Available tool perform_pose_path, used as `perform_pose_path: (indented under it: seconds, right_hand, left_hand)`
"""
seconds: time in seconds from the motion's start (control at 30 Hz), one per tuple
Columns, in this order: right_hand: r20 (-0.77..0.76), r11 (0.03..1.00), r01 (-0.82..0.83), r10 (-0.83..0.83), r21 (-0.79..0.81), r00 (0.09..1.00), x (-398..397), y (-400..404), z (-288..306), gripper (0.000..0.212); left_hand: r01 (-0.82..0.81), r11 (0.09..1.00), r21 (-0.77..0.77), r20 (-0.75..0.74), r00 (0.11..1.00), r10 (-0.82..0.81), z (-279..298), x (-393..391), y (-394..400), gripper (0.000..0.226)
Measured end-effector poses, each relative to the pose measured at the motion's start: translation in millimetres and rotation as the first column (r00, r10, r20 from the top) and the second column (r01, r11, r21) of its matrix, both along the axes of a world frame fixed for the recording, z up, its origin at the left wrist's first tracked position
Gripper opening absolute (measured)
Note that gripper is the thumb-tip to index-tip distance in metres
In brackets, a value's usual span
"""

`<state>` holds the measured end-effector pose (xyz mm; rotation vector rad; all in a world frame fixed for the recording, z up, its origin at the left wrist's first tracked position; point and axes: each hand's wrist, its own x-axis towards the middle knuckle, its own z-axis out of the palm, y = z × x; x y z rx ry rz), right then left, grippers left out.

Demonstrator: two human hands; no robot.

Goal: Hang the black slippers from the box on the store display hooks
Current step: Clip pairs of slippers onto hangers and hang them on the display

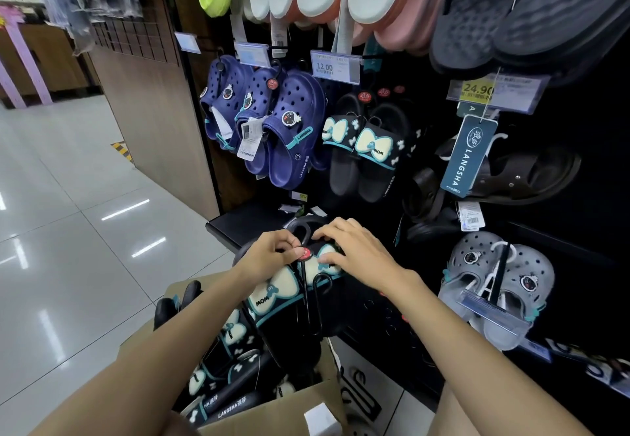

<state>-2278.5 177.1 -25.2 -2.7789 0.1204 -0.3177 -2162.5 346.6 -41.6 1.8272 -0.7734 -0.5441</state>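
Head view: I see both hands meeting over a pair of black slippers (pixel 272 294) held above the box (pixel 272 408), low in front of the display. Left hand (pixel 269 256) pinches at the red button (pixel 304 252) of the hanger (pixel 312 299), fingers curled on it. Right hand (pixel 354 248) lies on the upper slipper's white bow, fingers bent over its edge, thumb tip pressing the bow; looks like a grip on the slipper. Hands nearly touching, the button between them. The pair tilts, toes toward the display base, heels toward the box. Hanger's black wire runs down across the straps.

More black slippers with bows lie stacked in the box under my forearms. Same style pair (pixel 366 149) hangs on the display, just above the hands, under the 12.00 tag (pixel 335 66). Blue clogs (pixel 272 125) hang left of it, grey clogs (pixel 501 285) right of the hands, dark sandals (pixel 511 176) under the 24.90 tag (pixel 491 92). White and pink soles along the top
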Motion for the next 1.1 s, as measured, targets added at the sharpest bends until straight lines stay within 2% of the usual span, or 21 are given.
perform_pose_path:
  seconds: [0.17, 0.33, 0.47, 0.57, 0.77, 1.1]
  right_hand:
    - [-0.039, 1.0, -0.028, 0.028, -0.001, 0.999, -3.2, 1.5, 2.8, 0.049]
    - [-0.135, 0.998, 0.054, -0.051, 0.021, 0.99, -8.2, 6.5, 6.4, 0.046]
    - [-0.087, 0.989, 0.095, -0.086, 0.112, 0.993, -10.0, 5.6, 9.5, 0.04]
    - [-0.027, 0.981, 0.123, -0.12, 0.148, 0.992, -9.4, 1.9, 10.8, 0.037]
    - [0.012, 0.922, 0.254, -0.269, 0.292, 0.963, -8.6, -10.4, 2.9, 0.033]
    - [0.046, 0.773, 0.367, -0.454, 0.516, 0.89, -14.5, -28.6, 9.3, 0.034]
  left_hand:
    - [0.023, 1.0, -0.021, 0.026, 0.999, -0.023, 1.5, -0.9, 1.3, 0.012]
    - [0.07, 0.998, 0.011, 0.077, 0.995, -0.07, -5.4, 0.0, -1.1, 0.013]
    - [0.075, 0.994, -0.075, 0.059, 0.996, -0.07, -0.7, -3.3, -4.2, 0.014]
    - [0.059, 0.986, -0.158, 0.042, 0.998, -0.053, 4.9, -6.3, -5.9, 0.007]
    - [-0.028, 0.959, -0.282, 0.002, 1.0, 0.03, 5.9, -6.8, -6.0, 0.007]
    - [-0.089, 0.99, -0.112, 0.074, 0.992, 0.098, -3.3, -1.3, -9.6, 0.017]
